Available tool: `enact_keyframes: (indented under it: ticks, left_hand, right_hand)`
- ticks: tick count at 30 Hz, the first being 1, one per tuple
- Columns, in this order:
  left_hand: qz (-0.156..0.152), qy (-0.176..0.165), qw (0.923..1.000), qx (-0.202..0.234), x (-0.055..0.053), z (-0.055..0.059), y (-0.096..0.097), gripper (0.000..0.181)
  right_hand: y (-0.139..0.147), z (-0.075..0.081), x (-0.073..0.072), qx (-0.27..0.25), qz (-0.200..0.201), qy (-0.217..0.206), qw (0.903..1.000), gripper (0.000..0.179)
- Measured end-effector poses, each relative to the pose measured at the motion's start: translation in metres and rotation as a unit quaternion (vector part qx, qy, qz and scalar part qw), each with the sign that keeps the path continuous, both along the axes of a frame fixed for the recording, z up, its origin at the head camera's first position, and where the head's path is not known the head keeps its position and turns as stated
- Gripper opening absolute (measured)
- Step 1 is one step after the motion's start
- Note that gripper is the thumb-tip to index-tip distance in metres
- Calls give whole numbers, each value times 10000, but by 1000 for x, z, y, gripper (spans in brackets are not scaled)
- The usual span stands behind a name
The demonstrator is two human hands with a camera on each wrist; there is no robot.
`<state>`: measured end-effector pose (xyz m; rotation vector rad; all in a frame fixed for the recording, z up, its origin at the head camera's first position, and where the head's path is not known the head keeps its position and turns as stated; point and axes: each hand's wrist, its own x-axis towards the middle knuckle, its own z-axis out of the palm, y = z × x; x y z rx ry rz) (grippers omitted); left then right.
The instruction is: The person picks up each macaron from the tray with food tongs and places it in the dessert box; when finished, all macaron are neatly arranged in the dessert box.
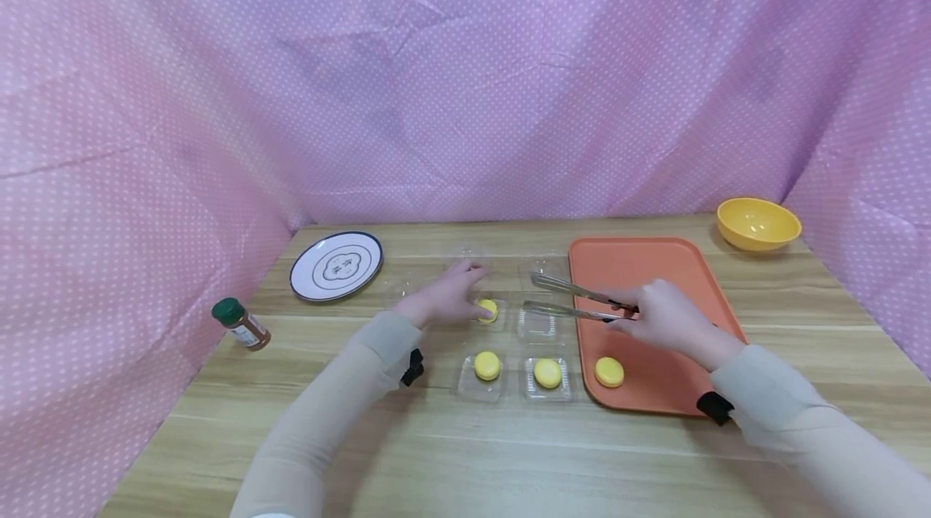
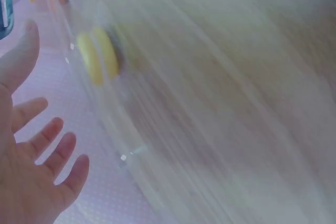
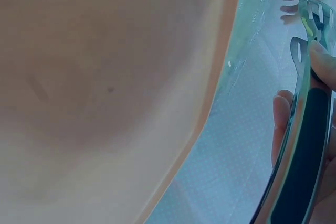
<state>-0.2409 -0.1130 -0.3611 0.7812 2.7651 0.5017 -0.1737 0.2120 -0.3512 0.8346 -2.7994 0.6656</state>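
My left hand [image 1: 447, 296] reaches over the clear plastic boxes with its fingers spread and loosely bent, holding nothing. Just beside its fingertips a yellow macaron [image 1: 488, 310] sits in one box. Two nearer boxes hold a macaron [image 1: 487, 365] and another macaron [image 1: 548, 373]. In my right hand [image 1: 665, 324] I grip metal tongs [image 1: 575, 289] with dark handles [image 3: 302, 166]. The two tong arms stand apart, with nothing between their tips, beside an uncovered clear box [image 1: 537, 324]. Below them, one macaron [image 1: 609, 372] lies on the orange tray [image 1: 633, 259].
A white plate [image 1: 336, 266] with a dark rim stands at the back left. Nearer lies a green-capped bottle [image 1: 242, 324], tilted in view. A yellow bowl [image 1: 758, 225] stands at the back right. Pink dotted cloth [image 1: 465, 98] hangs behind the wooden table [image 1: 509, 469].
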Motion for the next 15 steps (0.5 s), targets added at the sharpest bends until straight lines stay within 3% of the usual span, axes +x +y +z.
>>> enact_keyframes:
  ticks: [7, 15]
  left_hand:
    - [-347, 575, 9976, -139, 4, 4, 14, 76]
    - [-737, 424, 9961, -250, 9, 3, 34, 80]
  right_hand:
    - [15, -3, 11, -82, -15, 132, 9999, 40]
    - [33, -3, 22, -170, -156, 191, 9996, 41]
